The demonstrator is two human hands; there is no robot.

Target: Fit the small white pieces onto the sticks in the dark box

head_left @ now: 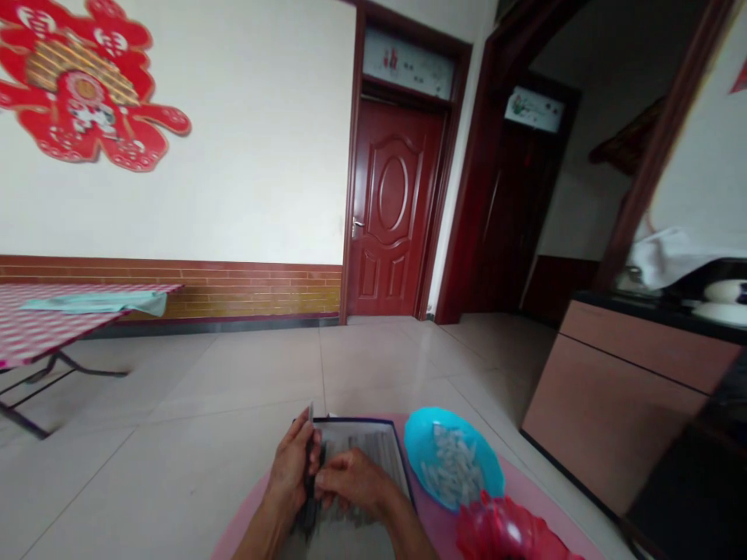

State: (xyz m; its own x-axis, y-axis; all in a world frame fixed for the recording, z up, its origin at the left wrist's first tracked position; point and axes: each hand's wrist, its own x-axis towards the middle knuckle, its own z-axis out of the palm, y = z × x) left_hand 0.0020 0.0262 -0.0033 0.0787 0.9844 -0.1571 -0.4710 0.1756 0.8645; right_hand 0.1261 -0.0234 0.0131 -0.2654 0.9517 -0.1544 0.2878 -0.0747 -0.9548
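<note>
My left hand (290,467) is closed around a thin upright strip with a pale tip, over the left side of a shallow tray (355,421) with a dark blue rim. Below its fingers hang dark thin pieces, blurred. My right hand (357,481) is pinched beside the left one, fingertips near the strip; whatever it holds is too small to make out. Inside the tray lie rows of thin greyish strips (382,451), partly hidden by my hands. Right of the tray stands a light blue bowl (413,451) with many small whitish, semi-clear pieces (455,467).
Tray and bowl rest on a pink round surface (525,474). A red translucent object with a scalloped edge (507,533) is at the lower right, against the bowl. A checked folding table (64,330) stands left, a brown cabinet (630,389) right, a red door (397,210) ahead.
</note>
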